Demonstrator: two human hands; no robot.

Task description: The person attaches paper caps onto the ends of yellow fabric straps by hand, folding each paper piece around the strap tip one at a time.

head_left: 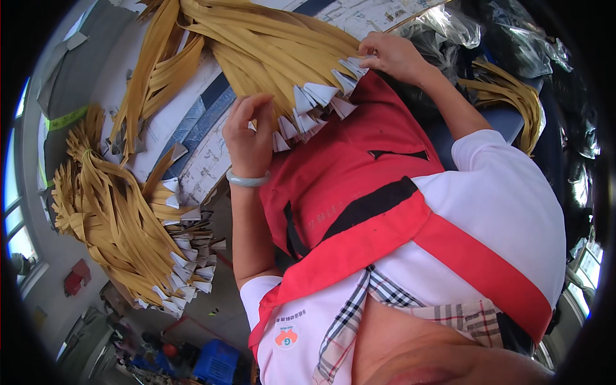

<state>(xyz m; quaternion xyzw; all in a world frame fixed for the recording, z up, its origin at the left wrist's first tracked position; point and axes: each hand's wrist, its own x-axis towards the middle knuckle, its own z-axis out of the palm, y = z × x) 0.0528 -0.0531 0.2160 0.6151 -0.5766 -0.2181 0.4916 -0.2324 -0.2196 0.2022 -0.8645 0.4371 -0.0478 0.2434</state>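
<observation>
A fan of flat tan strips (276, 48) with white, stiff-looking ends (316, 96) lies across the table, its ends resting over the red apron (359, 154) on my lap. At the fan's left edge is my left hand (249, 131), fingers curled toward the thumb beside the strips; whether anything is between them is hidden. My right hand (393, 58) pinches at the far right edge of the fan, thumb and fingertips closed on the end of a tan strip. A pale bangle (248, 178) circles my left wrist.
Another large bundle of tan strips (122, 212) hangs off the table (208, 160) at left. More strips (513, 96) drape over a blue surface at right, near clear plastic bags (443, 29). A blue crate (216, 362) stands on the floor.
</observation>
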